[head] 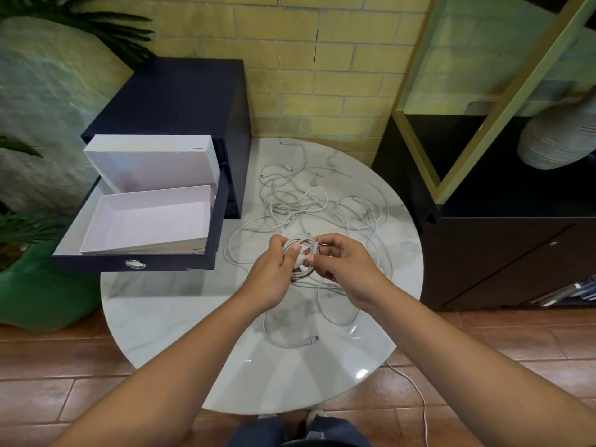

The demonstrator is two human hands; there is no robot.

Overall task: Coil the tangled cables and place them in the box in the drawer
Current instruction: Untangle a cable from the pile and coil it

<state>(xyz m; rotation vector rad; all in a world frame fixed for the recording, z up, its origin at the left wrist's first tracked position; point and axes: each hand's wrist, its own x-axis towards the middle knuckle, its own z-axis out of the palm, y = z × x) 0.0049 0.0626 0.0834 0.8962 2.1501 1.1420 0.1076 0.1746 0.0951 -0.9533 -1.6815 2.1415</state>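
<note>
Gripping a small white cable coil (301, 253) with the left hand (274, 269), fingers curled round its loops; pinching what may be its plug end with the right hand (345, 269), above the marble table (180, 317). Beyond, loose tangled cables (309, 201); leftward, lidless box (145, 221) in the pulled-out drawer (132, 262).
</note>
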